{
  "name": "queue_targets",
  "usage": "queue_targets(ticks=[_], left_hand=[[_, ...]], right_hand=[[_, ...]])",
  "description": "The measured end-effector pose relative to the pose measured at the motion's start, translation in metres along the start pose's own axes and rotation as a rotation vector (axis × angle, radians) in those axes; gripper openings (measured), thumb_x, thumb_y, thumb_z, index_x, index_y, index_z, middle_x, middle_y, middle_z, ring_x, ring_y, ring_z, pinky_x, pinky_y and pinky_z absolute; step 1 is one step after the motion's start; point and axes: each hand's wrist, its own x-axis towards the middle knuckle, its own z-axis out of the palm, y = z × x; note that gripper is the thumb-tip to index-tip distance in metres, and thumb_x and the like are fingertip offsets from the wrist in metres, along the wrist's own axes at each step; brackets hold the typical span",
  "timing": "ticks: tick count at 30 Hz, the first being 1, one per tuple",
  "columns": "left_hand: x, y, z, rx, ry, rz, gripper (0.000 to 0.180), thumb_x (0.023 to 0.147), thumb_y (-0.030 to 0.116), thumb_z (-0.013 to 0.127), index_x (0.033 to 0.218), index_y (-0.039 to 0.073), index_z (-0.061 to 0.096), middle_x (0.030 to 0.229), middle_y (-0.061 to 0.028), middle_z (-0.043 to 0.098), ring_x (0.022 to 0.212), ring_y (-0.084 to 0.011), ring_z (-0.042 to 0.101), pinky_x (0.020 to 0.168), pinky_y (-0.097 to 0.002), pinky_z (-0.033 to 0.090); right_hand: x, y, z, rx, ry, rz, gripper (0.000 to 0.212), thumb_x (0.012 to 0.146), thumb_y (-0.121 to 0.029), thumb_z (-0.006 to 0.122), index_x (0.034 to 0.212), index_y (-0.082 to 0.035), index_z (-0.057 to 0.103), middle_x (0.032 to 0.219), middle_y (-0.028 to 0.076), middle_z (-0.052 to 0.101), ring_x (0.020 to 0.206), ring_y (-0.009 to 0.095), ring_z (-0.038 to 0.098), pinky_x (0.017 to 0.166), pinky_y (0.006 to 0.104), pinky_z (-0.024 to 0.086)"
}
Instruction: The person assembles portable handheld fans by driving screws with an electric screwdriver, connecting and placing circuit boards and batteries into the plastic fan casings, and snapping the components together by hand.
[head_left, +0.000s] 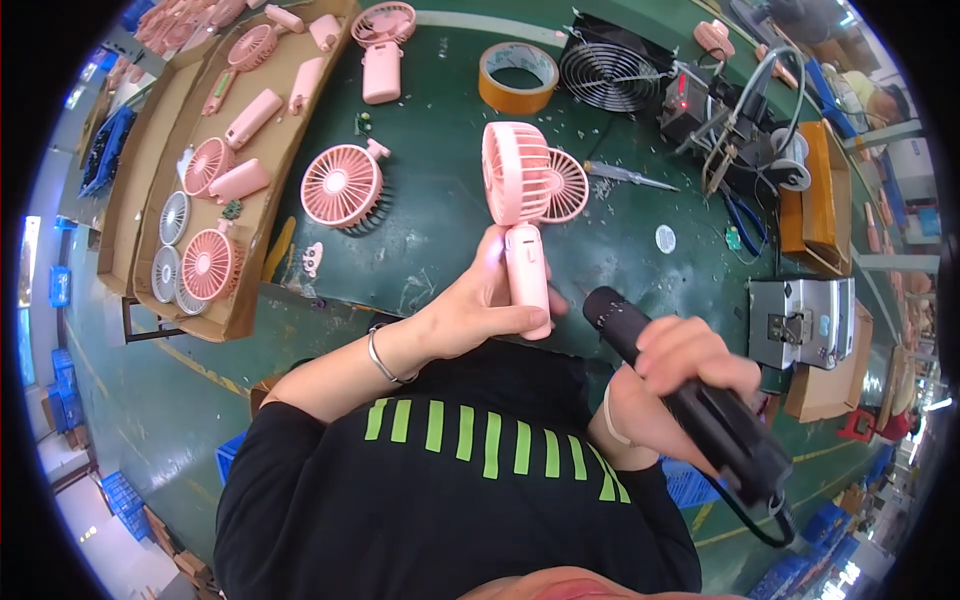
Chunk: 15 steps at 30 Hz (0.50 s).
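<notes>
My left hand (470, 305) is closed around the handle of a pink handheld fan (527, 275), which stands upright with its round caged head at the top. A small bright light spot falls on the fingers beside the handle. My right hand (690, 355) grips a black corded electric screwdriver (720, 425). Its nose points up and left toward the fan's handle, apart from it; no bit can be made out. Behind the held fan lies another pink fan cage (568, 187). Left of it rests a loose pink fan head (341, 186) on the green table (430, 200).
A cardboard tray (285, 130) at left holds several fan parts. Along the back are a pink fan (381, 70), a tape roll (517, 78) and a black cooling fan (610, 75). At right are a screwdriver (632, 176), a soldering rig (715, 125), pliers (745, 225) and a metal box (802, 322).
</notes>
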Motion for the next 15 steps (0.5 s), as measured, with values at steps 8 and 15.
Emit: queue_targets(ticks=[8, 15], left_hand=[[-0.009, 0.03, -0.018, 0.519, 0.311, 0.274, 0.052, 0.079, 0.006, 0.075, 0.123, 0.004, 0.048, 0.101, -0.0049, 0.063, 0.094, -0.0101, 0.06, 0.085, -0.0261, 0.049], [-0.003, 0.026, -0.014, 0.278, 0.372, 0.403, 0.029, 0.094, 0.016, 0.059, 0.117, 0.004, 0.049, 0.09, -0.0049, 0.061, 0.068, -0.0105, 0.06, 0.059, -0.0223, 0.048]], right_hand=[[-0.007, 0.027, -0.003, 0.166, -0.158, 0.311, 0.015, 0.083, -0.002, 0.058, 0.096, -0.002, 0.051, 0.066, 0.007, 0.057, 0.064, 0.02, 0.056, 0.064, 0.0327, 0.048], [-0.009, 0.025, 0.005, -0.058, -0.126, 0.345, 0.083, 0.083, -0.081, 0.035, 0.09, 0.0, 0.05, 0.056, 0.007, 0.051, 0.05, 0.018, 0.05, 0.051, 0.0308, 0.044]])
